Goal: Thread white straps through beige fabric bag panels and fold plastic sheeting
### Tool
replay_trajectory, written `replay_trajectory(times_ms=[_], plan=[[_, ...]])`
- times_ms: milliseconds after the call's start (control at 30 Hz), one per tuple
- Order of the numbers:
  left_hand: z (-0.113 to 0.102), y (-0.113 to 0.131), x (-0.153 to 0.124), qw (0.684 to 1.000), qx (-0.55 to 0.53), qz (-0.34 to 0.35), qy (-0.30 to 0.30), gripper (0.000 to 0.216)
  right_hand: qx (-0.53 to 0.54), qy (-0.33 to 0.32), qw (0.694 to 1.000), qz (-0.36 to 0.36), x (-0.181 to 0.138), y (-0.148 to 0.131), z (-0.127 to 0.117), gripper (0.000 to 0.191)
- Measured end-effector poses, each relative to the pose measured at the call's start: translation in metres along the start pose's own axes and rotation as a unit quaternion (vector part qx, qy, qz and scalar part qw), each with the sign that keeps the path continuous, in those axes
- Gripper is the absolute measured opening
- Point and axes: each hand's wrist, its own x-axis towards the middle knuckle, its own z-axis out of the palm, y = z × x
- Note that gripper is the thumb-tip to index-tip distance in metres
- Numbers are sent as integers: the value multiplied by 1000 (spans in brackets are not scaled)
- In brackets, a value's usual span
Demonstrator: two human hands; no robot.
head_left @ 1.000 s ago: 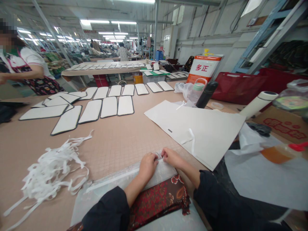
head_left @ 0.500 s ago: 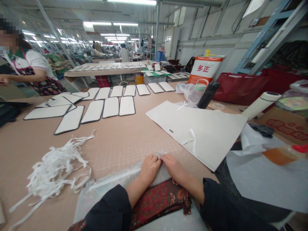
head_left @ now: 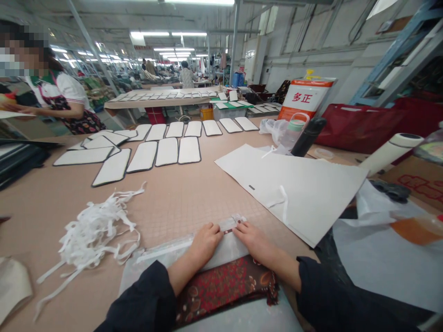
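Tan table [head_left: 173, 203], strip-lit factory hall, white panels [head_left: 166, 152], left hand [head_left: 203, 243], right hand [head_left: 255, 240], fingers [head_left: 214, 232] pinching clear bag [head_left: 148, 267]

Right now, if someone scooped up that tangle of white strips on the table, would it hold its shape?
Probably floppy: the white strips lie curled and looped, with loose ends trailing over the table. Likely light, since they are thin and narrow. Being tangled, they would perhaps lift as a clump, ends dangling.
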Motion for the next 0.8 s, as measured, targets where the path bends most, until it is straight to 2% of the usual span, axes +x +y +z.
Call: replay_trajectory(times_ms=[100,267,333,433,567,700,800], plan=[[-5,-8,-14,1000,8,-6,-18,18,-10,-20,1000,7,1,-2,-5,18],[-11,-13,-33,999,18,-7,-33,19,-19,-26,999,-11,-1,-2,-4,34],[-12,-16,-40,999,11,-15,-35,20,-10,-30,999,-9,-3,-2,-5,31],[-15,-28,-53,997,-25,-63,-39,20,0,-45,999,2,-1,-2,-10,22],[-19,-51,-74,982,-106,-149,-41,17,-37,-96,994,22,9,-6,-17,21],[-19,-59,-84,978,-110,-172,-32,14,-77,-121,989,37,28,-24,-12,19],[-17,-53,-86,983,-90,-160,-24,15,-64,-109,992,8,46,-54,-1,20]])
